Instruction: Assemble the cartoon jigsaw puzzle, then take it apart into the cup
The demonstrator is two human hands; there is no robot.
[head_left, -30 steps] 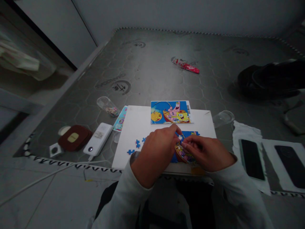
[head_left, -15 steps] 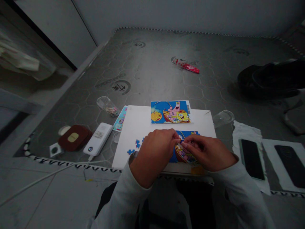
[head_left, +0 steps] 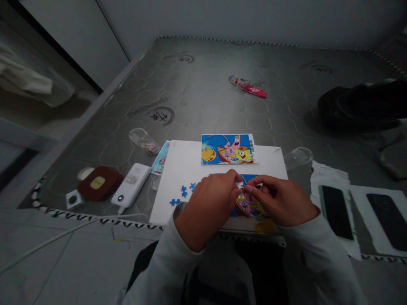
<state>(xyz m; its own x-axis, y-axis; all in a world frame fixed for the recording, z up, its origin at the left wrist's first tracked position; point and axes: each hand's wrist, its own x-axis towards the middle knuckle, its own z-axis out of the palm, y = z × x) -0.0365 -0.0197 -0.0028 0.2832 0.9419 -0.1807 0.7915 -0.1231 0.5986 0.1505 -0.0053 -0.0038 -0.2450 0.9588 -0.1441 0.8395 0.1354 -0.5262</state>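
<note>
Gray mat (head_left: 203, 97), white board (head_left: 179, 163)

Our right hand (head_left: 284, 201) seems to pinch a small piece (head_left: 242, 189); we can't tell if our left hand (head_left: 208, 207) grips too. Our puzzle (head_left: 247, 206) lies beneath, loose pieces (head_left: 184, 191) at nine o'clock. They should be light, stiff; we'd hold edges, since knobs might bend.

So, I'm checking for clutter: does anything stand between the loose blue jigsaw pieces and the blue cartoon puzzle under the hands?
Yes: the bare left hand lies between the loose blue pieces and the cartoon puzzle, hiding part of it.
</note>
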